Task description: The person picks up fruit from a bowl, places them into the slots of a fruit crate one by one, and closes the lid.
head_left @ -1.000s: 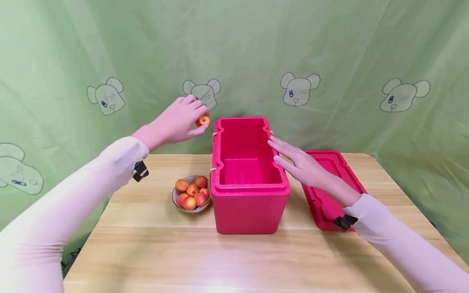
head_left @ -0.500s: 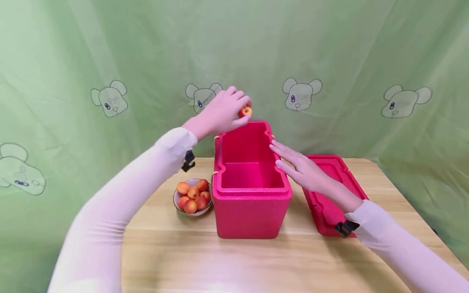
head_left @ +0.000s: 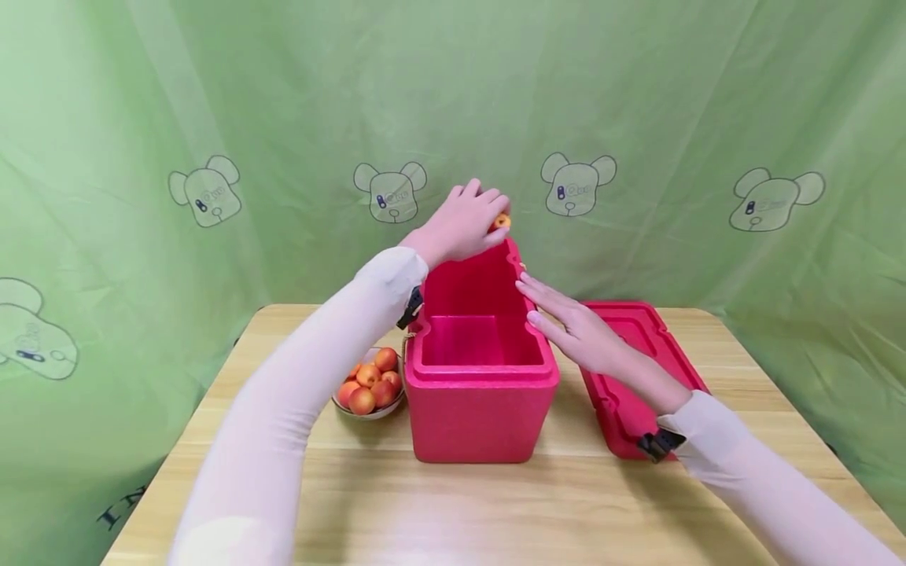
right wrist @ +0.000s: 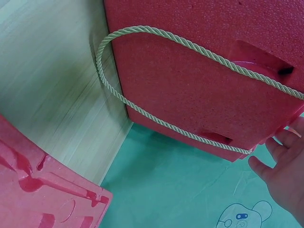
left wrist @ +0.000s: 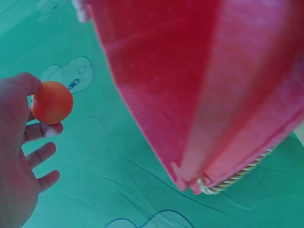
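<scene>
My left hand (head_left: 463, 224) is over the far part of a red foam cooler box (head_left: 481, 420) that stands uncovered. It pinches an orange-red apricot (left wrist: 53, 102) between thumb and fingers, with the other fingers spread apart in the left wrist view. The fruit is above the level of the rim. My right hand (head_left: 576, 330) rests with extended fingers on the box's right rim. Left of the box, a bowl (head_left: 375, 414) holds several more apricots (head_left: 362, 399), partly hidden by my left sleeve. The visible part of the box's floor is bare.
The red lid (head_left: 637, 321) lies on the wooden table (head_left: 453, 519) to the right, under my right forearm. A twisted rope handle (right wrist: 185, 43) hangs along the box's side. Behind everything hangs a green curtain (head_left: 481, 94) with bear-head prints.
My left hand has carried the apricot rightward, from left of the box to over its far end. My right hand has stayed at the right rim.
</scene>
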The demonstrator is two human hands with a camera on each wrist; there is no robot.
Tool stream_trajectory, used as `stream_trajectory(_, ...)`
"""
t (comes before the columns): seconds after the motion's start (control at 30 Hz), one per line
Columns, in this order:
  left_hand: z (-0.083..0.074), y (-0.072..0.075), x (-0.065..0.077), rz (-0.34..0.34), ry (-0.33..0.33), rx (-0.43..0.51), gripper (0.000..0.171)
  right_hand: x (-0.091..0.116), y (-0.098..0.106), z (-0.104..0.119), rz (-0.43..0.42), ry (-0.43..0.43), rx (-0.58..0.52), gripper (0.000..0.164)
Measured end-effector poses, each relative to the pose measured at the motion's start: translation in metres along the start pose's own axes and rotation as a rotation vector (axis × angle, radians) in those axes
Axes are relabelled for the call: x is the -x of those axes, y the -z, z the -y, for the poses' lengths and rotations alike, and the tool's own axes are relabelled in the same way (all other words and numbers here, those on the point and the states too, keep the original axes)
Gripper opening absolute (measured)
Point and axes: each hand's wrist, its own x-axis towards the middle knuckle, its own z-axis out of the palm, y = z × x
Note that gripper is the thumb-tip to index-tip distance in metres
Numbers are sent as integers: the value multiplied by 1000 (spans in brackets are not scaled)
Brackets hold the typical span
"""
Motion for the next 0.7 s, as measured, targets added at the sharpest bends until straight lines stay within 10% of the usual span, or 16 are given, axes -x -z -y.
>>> stream_trajectory(0.7, 11, -26, 6, 194, 12, -69, 37, -1, 1, 0, -18, 18, 112, 60)
